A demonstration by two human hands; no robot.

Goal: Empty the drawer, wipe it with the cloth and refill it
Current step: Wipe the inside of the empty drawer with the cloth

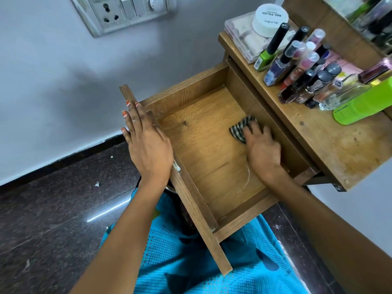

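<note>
The wooden drawer (pixel 197 200) stands pulled out over my lap, with nothing inside but the cloth. My right hand (pixel 262 148) presses a black-and-white checked cloth (pixel 241 127) flat on the drawer floor near its right wall; most of the cloth is hidden under my fingers. My left hand (pixel 146 143) rests flat on the drawer's front panel, fingers spread, holding nothing. Several nail polish bottles (pixel 297 66) stand crowded on the table top (pixel 350 149) to the right of the drawer.
A white nail polish remover tub (pixel 270 19) sits on a clear plastic box (pixel 239 39) at the table's back. A lime green bottle (pixel 364 105) lies near the right edge. A switchboard (pixel 123 13) is on the wall. Dark stone floor lies to the left.
</note>
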